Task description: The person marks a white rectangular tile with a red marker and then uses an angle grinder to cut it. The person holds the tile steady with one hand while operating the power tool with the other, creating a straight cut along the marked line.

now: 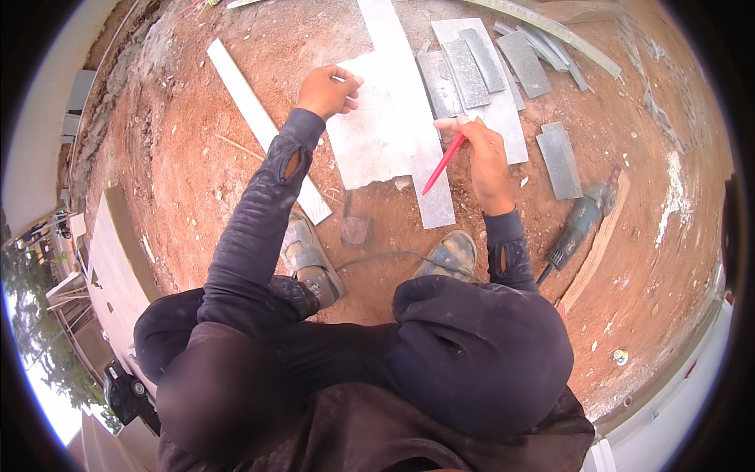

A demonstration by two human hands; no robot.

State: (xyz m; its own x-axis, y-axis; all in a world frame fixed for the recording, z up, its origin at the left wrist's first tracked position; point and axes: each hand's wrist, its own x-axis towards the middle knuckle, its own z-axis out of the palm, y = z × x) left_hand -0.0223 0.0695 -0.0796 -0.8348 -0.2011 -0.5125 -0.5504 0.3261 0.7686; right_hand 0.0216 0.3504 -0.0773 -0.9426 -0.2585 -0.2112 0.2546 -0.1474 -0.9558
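My right hand [487, 161] is closed around a red pen [442, 165], whose tip points down and toward me over a long pale strip [434, 206]. The strip runs away from me across a wider pale sheet [366, 153]. Above that sheet, at its far left corner, hovers my left hand [326, 92]. Its fingers are loosely curled and a little apart, with nothing seen in them. Several grey cut pieces [465, 75] lie beyond my right hand, some on another pale sheet [513, 138].
An angle grinder [578, 226] lies at right beside a wooden strip [596, 250]. A grey offcut [559, 160] is nearby. A white bar [271, 134] lies at left. Between my sandalled feet sits a dark squarish thing [355, 230] with a reddish face; a cord [385, 253] crosses the dirt.
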